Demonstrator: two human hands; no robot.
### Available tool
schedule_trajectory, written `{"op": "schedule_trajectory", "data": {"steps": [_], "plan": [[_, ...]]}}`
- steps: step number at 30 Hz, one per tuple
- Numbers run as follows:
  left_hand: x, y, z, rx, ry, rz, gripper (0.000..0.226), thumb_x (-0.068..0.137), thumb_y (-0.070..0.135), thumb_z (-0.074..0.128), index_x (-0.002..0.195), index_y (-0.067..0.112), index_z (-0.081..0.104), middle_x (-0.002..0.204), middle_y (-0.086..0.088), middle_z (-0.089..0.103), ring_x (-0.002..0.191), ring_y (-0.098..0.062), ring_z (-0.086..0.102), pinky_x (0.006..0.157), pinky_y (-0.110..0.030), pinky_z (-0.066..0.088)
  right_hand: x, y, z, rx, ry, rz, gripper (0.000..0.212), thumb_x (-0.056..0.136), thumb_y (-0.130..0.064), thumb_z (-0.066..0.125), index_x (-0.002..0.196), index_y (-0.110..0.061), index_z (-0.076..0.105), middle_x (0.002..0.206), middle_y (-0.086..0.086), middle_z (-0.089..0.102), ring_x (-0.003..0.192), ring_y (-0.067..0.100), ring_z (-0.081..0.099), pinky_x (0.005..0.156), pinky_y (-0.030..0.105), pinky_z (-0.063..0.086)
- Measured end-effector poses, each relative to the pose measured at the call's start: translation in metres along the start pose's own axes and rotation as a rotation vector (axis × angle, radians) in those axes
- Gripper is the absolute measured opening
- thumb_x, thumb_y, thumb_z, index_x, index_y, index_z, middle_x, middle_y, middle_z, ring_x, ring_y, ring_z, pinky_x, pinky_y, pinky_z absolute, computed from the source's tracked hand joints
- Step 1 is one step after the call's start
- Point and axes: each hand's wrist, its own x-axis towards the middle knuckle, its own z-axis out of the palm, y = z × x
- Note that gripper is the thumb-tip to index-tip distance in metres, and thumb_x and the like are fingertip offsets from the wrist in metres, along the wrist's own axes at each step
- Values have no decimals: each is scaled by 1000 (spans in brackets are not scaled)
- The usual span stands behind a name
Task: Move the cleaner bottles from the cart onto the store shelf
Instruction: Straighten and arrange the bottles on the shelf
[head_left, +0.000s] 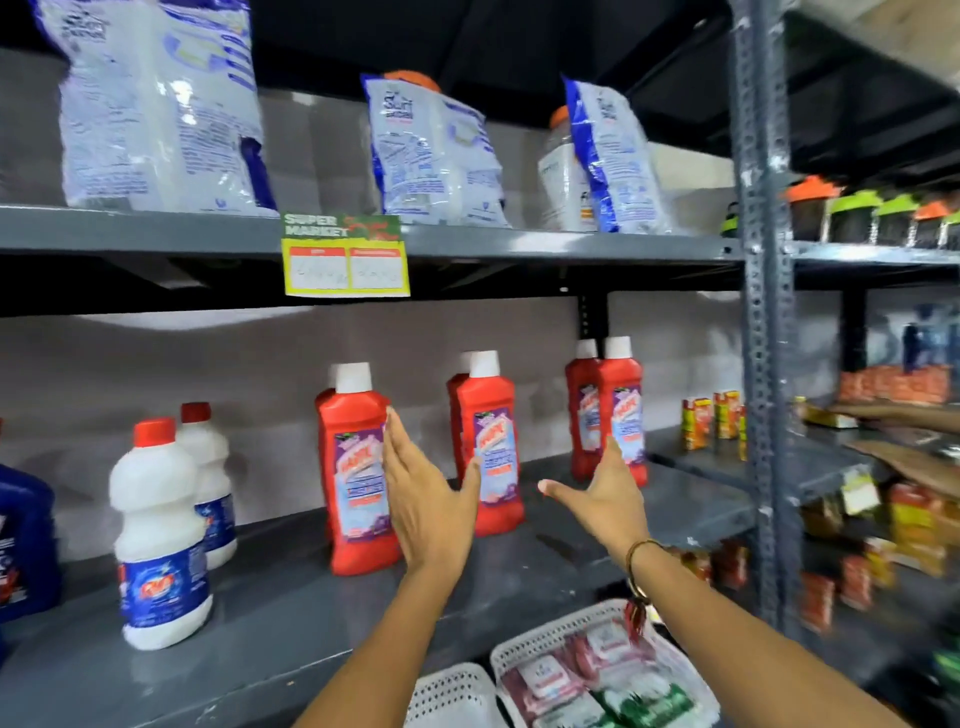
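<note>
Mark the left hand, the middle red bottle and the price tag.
left hand (423, 512), head view, on the back of the hand
middle red bottle (493, 410), head view, on its red shoulder
price tag (345, 257), head view, on its centre

Grey metal store shelving (467, 244) fills the view, backed by a pale grey wall (156, 364). A perforated steel upright (763, 312) separates this bay from another on the right. A yellow and green price tag (344, 257) hangs from the upper shelf edge. Overhead is dark, and soft light patches fall on the wall under the shelf.
</note>
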Motion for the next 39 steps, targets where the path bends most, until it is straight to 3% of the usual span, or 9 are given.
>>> {"op": "schedule_trajectory", "data": {"steps": [5, 7, 10, 15, 19, 23, 25, 30, 39], "plan": [[-38, 47, 52, -146, -201, 101, 86, 83, 32, 65, 150, 19, 13, 154, -8, 31, 139, -26, 34, 112, -38, 33, 14, 31, -60, -46, 59, 48, 76, 60, -56, 73, 122, -23, 44, 115, 0, 65, 105, 22, 63, 82, 33, 49], [-50, 54, 78, -173, -304, 103, 82, 84, 32, 63, 150, 21, 15, 148, -3, 42, 134, -22, 42, 108, -32, 34, 26, 47, -75, -52, 67, 62, 78, 66, -54, 71, 129, -19, 41, 126, 4, 61, 115, 25, 59, 91, 39, 49], [-56, 59, 123, -178, -438, 33, 81, 84, 30, 62, 149, 23, 16, 138, -1, 55, 123, -22, 53, 102, -35, 43, 49, 76, -87, -18, 30, 92, 81, 76, -44, 69, 143, -17, 32, 142, 10, 49, 128, 29, 48, 103, 45, 43], [-51, 60, 200, -87, -646, -121, 68, 86, 29, 60, 145, 21, 27, 134, -3, 59, 124, -26, 54, 100, -36, 43, 91, 130, -90, 26, -155, 165, 60, 84, -33, 65, 138, -16, 43, 138, 10, 53, 126, 25, 51, 104, 38, 42], [-48, 53, 255, 16, -788, -174, 75, 84, 43, 57, 146, 23, 20, 144, -5, 49, 129, -29, 49, 105, -41, 42, 125, 161, -90, -38, -396, 162, 57, 88, -29, 60, 140, -14, 41, 137, 7, 54, 125, 17, 51, 105, 29, 40], [-42, 47, 287, 66, -804, -198, 82, 80, 51, 55, 147, 23, 17, 145, -5, 47, 130, -29, 48, 107, -45, 40, 155, 171, -84, 13, -500, 144, 59, 91, -27, 55, 144, -17, 32, 145, 0, 45, 132, 14, 43, 109, 29, 34], [-39, 48, 293, 90, -814, -198, 76, 81, 51, 53, 144, 24, 21, 144, -5, 48, 129, -30, 48, 108, -45, 39, 163, 171, -79, 59, -552, 134, 54, 93, -26, 52, 143, -19, 34, 138, -7, 46, 128, 10, 43, 103, 25, 35], [-38, 46, 297, 135, -834, -146, 65, 86, 49, 49, 141, 22, 28, 142, -5, 50, 127, -29, 49, 107, -42, 40, 170, 174, -70, 116, -603, 84, 41, 94, -28, 51, 134, -22, 46, 127, -7, 57, 108, 4, 51, 85, 16, 41], [-40, 48, 297, 121, -841, -171, 65, 86, 50, 51, 141, 21, 30, 144, -2, 49, 129, -26, 48, 113, -44, 35, 168, 179, -70, 66, -594, 45, 49, 93, -36, 50, 139, -21, 40, 137, -2, 52, 111, 5, 45, 98, 26, 39]]}}
